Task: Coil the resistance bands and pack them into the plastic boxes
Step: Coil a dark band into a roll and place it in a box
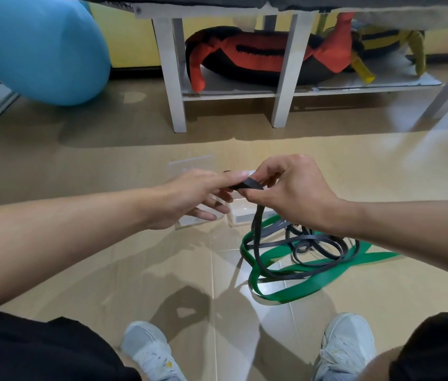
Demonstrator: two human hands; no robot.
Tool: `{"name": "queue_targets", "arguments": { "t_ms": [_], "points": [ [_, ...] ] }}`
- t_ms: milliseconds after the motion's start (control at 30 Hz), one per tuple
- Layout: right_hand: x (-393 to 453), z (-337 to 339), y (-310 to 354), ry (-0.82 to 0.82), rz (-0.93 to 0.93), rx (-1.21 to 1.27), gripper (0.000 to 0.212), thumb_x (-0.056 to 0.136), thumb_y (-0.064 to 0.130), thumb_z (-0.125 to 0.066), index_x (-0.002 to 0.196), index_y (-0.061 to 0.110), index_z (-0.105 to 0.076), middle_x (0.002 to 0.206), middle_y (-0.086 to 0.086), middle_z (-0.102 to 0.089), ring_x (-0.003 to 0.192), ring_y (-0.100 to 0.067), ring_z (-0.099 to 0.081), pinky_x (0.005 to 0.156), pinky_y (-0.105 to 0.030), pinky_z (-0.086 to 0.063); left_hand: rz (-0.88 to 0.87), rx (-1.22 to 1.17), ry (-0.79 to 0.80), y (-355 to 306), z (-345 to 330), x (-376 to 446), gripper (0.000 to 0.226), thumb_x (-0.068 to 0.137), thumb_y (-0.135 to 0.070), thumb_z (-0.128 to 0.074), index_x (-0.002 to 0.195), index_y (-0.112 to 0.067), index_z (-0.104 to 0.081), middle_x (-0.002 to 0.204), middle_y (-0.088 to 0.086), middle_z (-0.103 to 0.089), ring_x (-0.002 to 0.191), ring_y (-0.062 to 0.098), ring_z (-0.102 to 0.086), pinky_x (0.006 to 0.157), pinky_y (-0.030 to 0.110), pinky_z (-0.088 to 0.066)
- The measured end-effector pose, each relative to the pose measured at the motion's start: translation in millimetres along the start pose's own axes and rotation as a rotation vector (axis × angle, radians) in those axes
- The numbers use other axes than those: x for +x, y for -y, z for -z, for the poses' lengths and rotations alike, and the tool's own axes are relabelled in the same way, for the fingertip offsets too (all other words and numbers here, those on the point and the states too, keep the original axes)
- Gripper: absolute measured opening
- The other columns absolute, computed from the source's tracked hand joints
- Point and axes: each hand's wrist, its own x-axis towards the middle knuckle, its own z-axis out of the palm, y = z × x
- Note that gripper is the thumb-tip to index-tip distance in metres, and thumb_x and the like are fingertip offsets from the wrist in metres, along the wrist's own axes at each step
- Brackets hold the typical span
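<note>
Head view, only one. 2 hands, both up over the floor at mid-frame.

R hand point(286, 191): thumb + fingers pinch the folded end of the black band point(250, 185). Rest of that band drops straight down from the pinch to the floor point(162, 265) and lies in loose loops there.

L hand point(192, 198): fingers straight and relaxed, reaching toward the band end; fingertip touches it or sits just beside it, can't tell which. Not gripping anything.

Bands: 2 counted. 1 black (end held, rest on floor). 1 green band point(294, 292), wider, flat on the floor, uncoiled, looping round and under the black loops, one end running off to the right beneath the R forearm. Both tangled together, touching.

Boxes: 2 clear plastic ones seen on the floor under the hands, side by side. L box point(189, 221) mostly hidden by the L hand; R box point(240, 214) just beside the green band's far loop. Contents can't be told. A faint clear rectangle lies beyond them, maybe a lid point(189, 163), unsure.

Also: 2 grey shoes point(148, 350) at the bottom edge, black shorts at both corners. Behind: white shelf point(281, 75) with 2 bags on it, 1 red-black bag point(258, 56), 1 yellow-black bag point(382, 44). 1 blue ball point(33, 48) upper left.
</note>
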Motion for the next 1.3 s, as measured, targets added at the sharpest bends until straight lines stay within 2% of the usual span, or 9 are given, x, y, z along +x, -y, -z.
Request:
{"name": "queue_targets", "arguments": {
  "t_ms": [233, 333, 433, 600, 800, 900, 1067, 1167, 1300],
  "points": [
    [-1.0, 1.1, 5.3, -0.010, 0.086, -0.089, 0.010, 0.078, 0.032, -0.083, 0.083, 0.031, -0.074, 0.076, 0.020, -0.064, 0.075, 0.002, -0.060, 0.066, -0.010, -0.048, -0.111, 0.031, -0.085, 0.3, -1.1, 1.0, 0.033, 0.086, -0.045, -0.074, 0.093, -0.014, -0.081, 0.091, 0.004, -0.081, 0.093, 0.021, -0.076, 0.089, 0.037, -0.056],
    [0.7, -0.6, 2.1, -0.043, 0.104, -0.062, 0.017, 0.080, 0.034, -0.082, 0.096, 0.029, -0.079, 0.083, 0.020, -0.067, 0.080, 0.002, -0.061, 0.070, -0.008, -0.046, -0.098, -0.111, -0.094, -0.3, -2.9, 1.8, 0.034, 0.091, -0.040, -0.068, 0.098, -0.009, -0.080, 0.094, 0.008, -0.081, 0.092, 0.022, -0.077, 0.093, 0.037, -0.055],
    [0.1, -1.3, -1.8, -0.057, 0.087, 0.014, 0.025, 0.080, 0.034, -0.083, 0.105, 0.030, -0.079, 0.087, 0.020, -0.072, 0.084, -0.003, -0.065, 0.077, -0.019, -0.054, -0.072, -0.267, -0.066, -1.3, -2.4, 0.0, 0.033, 0.094, -0.040, -0.061, 0.105, -0.012, -0.075, 0.096, 0.010, -0.080, 0.093, 0.022, -0.076, 0.097, 0.038, -0.056],
    [0.4, -1.0, -0.5, -0.043, 0.021, 0.131, 0.019, 0.079, 0.032, -0.084, 0.098, 0.029, -0.080, 0.081, 0.018, -0.075, 0.078, 0.001, -0.068, 0.073, -0.016, -0.055, 0.002, -0.392, 0.117, 3.6, 2.9, -1.7, 0.062, 0.078, -0.052, -0.056, 0.117, -0.006, -0.071, 0.105, 0.014, -0.078, 0.104, 0.025, -0.074, 0.100, 0.039, -0.052],
    [-0.1, 1.8, 1.0, -0.006, 0.019, 0.028, 0.010, 0.081, 0.025, -0.083, 0.091, 0.026, -0.081, 0.076, 0.013, -0.074, 0.073, -0.004, -0.066, 0.065, -0.020, -0.055, 0.042, -0.164, 0.103, 3.3, -0.3, 1.4, 0.065, 0.075, -0.072, -0.058, 0.117, -0.024, -0.072, 0.119, 0.005, -0.074, 0.111, 0.023, -0.071, 0.099, 0.044, -0.055],
    [-0.8, 1.7, 3.2, 0.023, 0.042, -0.050, 0.009, 0.079, 0.023, -0.084, 0.087, 0.023, -0.080, 0.077, 0.012, -0.073, 0.072, -0.005, -0.066, 0.065, -0.021, -0.055, 0.025, 0.065, -0.007, 0.8, -5.1, 3.1, 0.052, 0.076, -0.072, -0.066, 0.099, -0.026, -0.076, 0.108, 0.001, -0.073, 0.103, 0.019, -0.072, 0.090, 0.038, -0.059],
    [-2.6, 0.8, 7.1, 0.014, 0.101, -0.087, 0.010, 0.080, 0.030, -0.082, 0.088, 0.025, -0.078, 0.077, 0.020, -0.066, 0.077, 0.000, -0.062, 0.069, -0.013, -0.050, -0.077, 0.044, -0.088, 4.2, -2.7, 4.8, 0.040, 0.084, -0.055, -0.069, 0.089, -0.018, -0.082, 0.088, 0.001, -0.080, 0.091, 0.019, -0.076, 0.092, 0.041, -0.057],
    [-0.3, -0.6, 5.3, -0.002, 0.109, -0.041, 0.016, 0.081, 0.036, -0.081, 0.097, 0.032, -0.078, 0.082, 0.023, -0.067, 0.084, 0.002, -0.062, 0.073, -0.010, -0.047, -0.090, -0.154, -0.069, 6.3, -4.3, 5.0, 0.043, 0.093, -0.048, -0.059, 0.103, -0.011, -0.077, 0.088, 0.008, -0.080, 0.087, 0.020, -0.076, 0.092, 0.040, -0.056],
    [-0.8, -0.6, -1.3, -0.050, 0.057, 0.098, 0.016, 0.081, 0.037, -0.082, 0.096, 0.033, -0.079, 0.083, 0.019, -0.073, 0.086, -0.006, -0.067, 0.079, -0.027, -0.055, -0.041, -0.341, 0.085, 6.6, 1.6, 4.5, 0.064, 0.091, -0.059, -0.049, 0.122, -0.006, -0.069, 0.103, 0.012, -0.078, 0.097, 0.023, -0.076, 0.090, 0.035, -0.055]
  ]
}}
